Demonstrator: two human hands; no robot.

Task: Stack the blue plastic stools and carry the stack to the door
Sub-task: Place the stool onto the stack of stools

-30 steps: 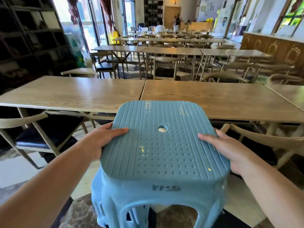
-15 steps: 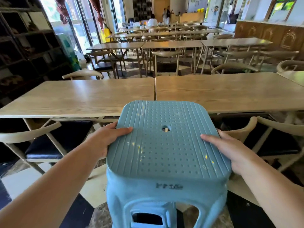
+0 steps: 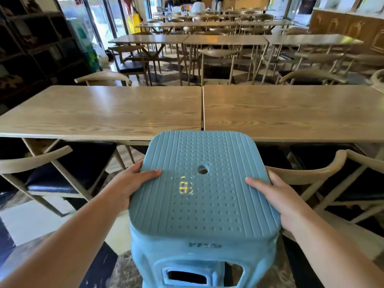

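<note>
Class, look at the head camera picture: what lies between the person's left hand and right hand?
In the head view, the blue stool's seat lies between them: the left hand grips its left edge, the right hand its right edge.

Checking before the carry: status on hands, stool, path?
Left hand and right hand grip the blue stool seat's sides. Wooden tables directly ahead, chairs either side.
</note>
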